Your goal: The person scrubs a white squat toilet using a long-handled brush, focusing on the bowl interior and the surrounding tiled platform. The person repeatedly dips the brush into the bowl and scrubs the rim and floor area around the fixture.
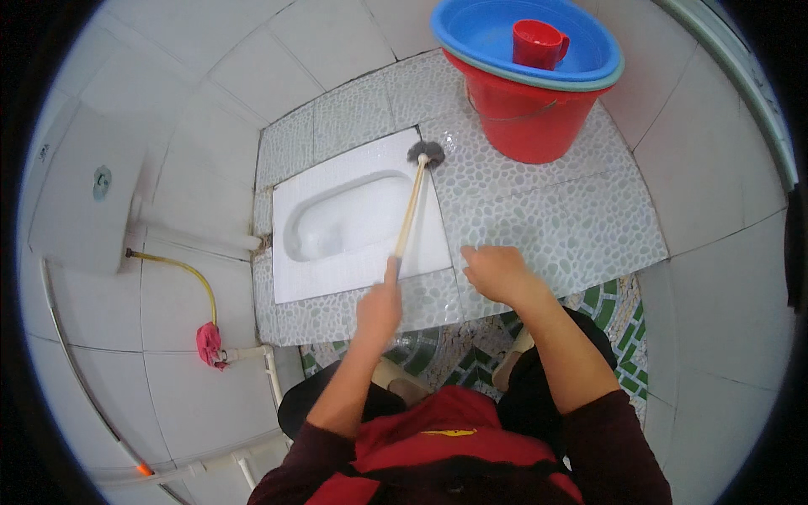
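Observation:
My left hand point(380, 309) grips the pale handle of a toilet brush point(415, 192), with a finger stretched along it. The brush's dark bristle head rests at the far right corner of a white squat toilet pan point(353, 271), partly over the pebble-patterned tiles point(524, 214). My right hand point(495, 271) hovers over those tiles, right of the pan, its fingers curled with nothing visible in them. The pan's oblong bowl looks wet and lies left of the brush handle.
A red bucket point(530, 126) stands at the back right, topped by blue basin point(480, 35) holding a red mug point(536, 45). On the left wall are a white cistern point(82, 189), a yellow hose point(196, 274), a pink cloth point(209, 346) and white pipes point(273, 372). A step edge runs before my feet.

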The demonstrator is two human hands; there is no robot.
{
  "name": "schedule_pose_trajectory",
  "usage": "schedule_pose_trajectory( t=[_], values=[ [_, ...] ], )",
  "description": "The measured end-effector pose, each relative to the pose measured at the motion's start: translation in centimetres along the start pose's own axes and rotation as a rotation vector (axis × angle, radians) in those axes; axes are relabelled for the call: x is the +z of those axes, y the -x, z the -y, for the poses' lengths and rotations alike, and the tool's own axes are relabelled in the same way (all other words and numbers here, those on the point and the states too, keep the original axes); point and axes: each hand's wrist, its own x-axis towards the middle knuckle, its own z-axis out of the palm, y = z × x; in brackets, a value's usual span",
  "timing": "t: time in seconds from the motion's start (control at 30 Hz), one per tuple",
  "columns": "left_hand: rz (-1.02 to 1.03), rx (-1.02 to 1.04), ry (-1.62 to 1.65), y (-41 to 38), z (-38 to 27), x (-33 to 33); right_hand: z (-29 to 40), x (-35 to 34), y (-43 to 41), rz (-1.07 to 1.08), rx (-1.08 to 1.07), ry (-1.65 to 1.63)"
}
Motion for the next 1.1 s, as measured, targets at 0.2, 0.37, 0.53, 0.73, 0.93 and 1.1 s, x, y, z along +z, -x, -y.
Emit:
schedule_pose_trajectory(
  t=[0.2,0.37,0.53,0.73,0.93,1.1],
  values=[
    [-0.179,0.048,0.041,-13.7,0.1,0.0,0.9,0.2,-0.8,0.066,-0.024,-0.025],
    [-0.142,0.075,0.039,-12.2,-3.1,0.7,-0.4,-0.4,-0.6,0.035,0.007,0.004],
    [0.128,0.064,0.071,5.0,-0.5,2.3,-0.6,0.1,-0.6,0.049,0.029,-0.025],
    [0.03,0.117,0.066,6.7,1.7,2.1,-0.4,-1.0,-0.5,0.114,0.061,0.014],
    [-0.207,-0.046,0.06,-9.2,3.3,2.4,-0.1,-0.7,-0.7,0.108,0.025,0.019],
    [-0.104,-0.02,0.083,-3.7,2.4,3.2,-0.3,-1.4,-0.2,0.16,0.102,0.04]
  ],
)
